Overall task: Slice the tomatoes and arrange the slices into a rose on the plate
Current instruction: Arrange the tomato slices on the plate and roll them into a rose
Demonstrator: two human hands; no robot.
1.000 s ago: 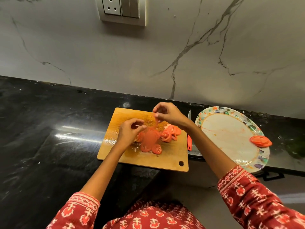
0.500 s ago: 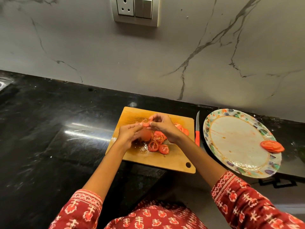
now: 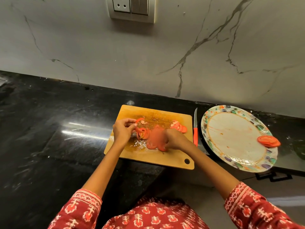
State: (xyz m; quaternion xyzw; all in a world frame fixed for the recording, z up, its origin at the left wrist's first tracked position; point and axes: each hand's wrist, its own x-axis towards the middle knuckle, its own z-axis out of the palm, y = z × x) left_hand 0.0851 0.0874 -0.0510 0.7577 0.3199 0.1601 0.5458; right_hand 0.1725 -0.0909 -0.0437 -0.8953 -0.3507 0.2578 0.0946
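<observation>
A wooden cutting board [image 3: 173,156] lies on the black counter with tomato slices on it. My left hand [image 3: 123,132] pinches a row of thin tomato slices [image 3: 142,132] at the board's left. My right hand [image 3: 175,139] reaches down to a blurred patch of slices [image 3: 154,139] in the board's middle; its fingers are blurred and its grip is unclear. More slices [image 3: 179,127] lie at the board's back right. The patterned plate [image 3: 212,113] stands to the right, with a small stack of slices [image 3: 269,141] on its right rim.
A red-handled knife [image 3: 195,129] lies between the board and the plate, blade pointing toward the wall. The black counter [image 3: 49,129] stretches to the left. A marble wall with a switch plate [image 3: 132,9] rises behind.
My right hand has left my left hand and dropped to the slices in the board's middle. My left hand has stayed at the board's left with its slices.
</observation>
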